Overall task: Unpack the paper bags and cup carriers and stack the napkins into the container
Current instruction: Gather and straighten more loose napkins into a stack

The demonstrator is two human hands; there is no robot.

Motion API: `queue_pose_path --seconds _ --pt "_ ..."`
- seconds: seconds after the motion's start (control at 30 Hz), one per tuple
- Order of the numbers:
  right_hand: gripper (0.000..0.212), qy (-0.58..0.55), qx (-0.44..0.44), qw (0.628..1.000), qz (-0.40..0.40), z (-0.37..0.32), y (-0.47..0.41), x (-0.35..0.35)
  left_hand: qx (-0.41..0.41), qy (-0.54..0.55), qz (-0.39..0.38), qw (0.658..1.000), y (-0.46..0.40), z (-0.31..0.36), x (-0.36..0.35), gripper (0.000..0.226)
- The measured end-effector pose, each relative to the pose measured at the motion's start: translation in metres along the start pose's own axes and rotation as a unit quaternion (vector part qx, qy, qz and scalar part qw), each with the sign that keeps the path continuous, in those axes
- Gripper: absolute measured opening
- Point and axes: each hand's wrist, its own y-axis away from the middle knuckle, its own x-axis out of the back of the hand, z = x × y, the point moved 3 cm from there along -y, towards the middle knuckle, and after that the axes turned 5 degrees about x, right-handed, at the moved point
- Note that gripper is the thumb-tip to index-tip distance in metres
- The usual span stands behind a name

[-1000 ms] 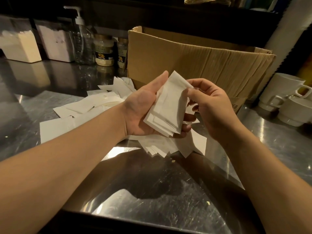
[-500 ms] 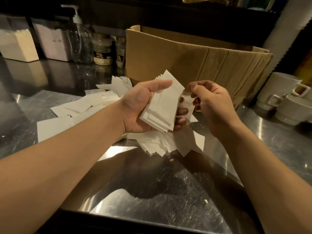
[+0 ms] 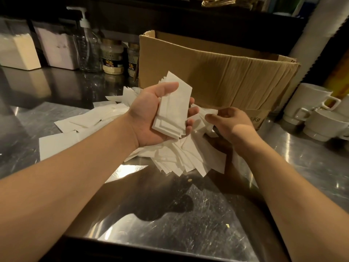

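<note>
Left grip [image 3: 151,118] holds napkin stack [image 3: 172,110]; right grip [image 3: 229,121] pinches napkin [image 3: 204,115] w/ loose pile [image 3: 181,157] at 6 o'clock.

"Kg" printed on the cardboard box [image 3: 217,72] at its lower right corner, jar [image 3: 112,57] labels left of the box unreadable
</note>
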Motion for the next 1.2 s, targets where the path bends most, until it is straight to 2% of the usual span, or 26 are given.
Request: queue_pose_path --seconds 0.13,0.27,0.37,0.5,0.63,0.7,0.77,0.83,0.93,1.03,1.2 --pt "0.03 0.043 0.049 0.998 -0.019 0.006 -0.002 -0.004 0.001 0.002 0.005 1.0 0.001 0.001 0.0 0.058" --pt "0.028 0.038 0.076 0.996 0.008 0.012 -0.004 -0.007 0.0 0.0 0.007 1.0 0.001 0.0 0.0 0.06" --pt "0.021 0.085 0.127 0.988 0.015 0.016 -0.003 -0.011 0.003 -0.001 0.008 1.0 0.001 0.0 0.0 0.059" --pt "0.029 0.101 0.148 0.984 0.01 0.02 -0.005 -0.017 0.001 -0.003 0.016 1.0 0.0 0.0 0.0 0.064" --pt "0.01 0.08 0.152 0.985 0.032 0.02 -0.006 -0.018 0.004 -0.004 0.014 1.0 0.0 -0.001 -0.001 0.061" --pt "0.003 0.052 0.147 0.987 0.038 0.018 -0.006 -0.016 0.004 -0.002 0.017 1.0 -0.001 0.0 -0.001 0.061" --pt "0.01 0.031 0.136 0.989 0.043 0.016 -0.006 -0.016 0.001 -0.005 0.019 1.0 -0.001 0.0 -0.001 0.062" --pt "0.003 -0.001 0.118 0.992 0.054 0.016 -0.008 -0.013 -0.002 -0.01 0.025 1.0 -0.002 0.0 0.0 0.06" --pt "0.011 -0.06 0.112 0.99 0.057 0.011 -0.007 -0.008 -0.004 -0.009 0.032 0.999 -0.001 -0.001 0.002 0.06" --pt "0.009 -0.083 0.122 0.987 0.065 0.004 -0.004 -0.003 -0.008 -0.006 0.025 1.0 -0.001 0.001 0.002 0.058" --pt "0.01 -0.204 0.11 0.972 0.031 -0.01 0.011 0.004 -0.017 0.006 0.028 0.999 -0.001 0.003 0.002 0.057"
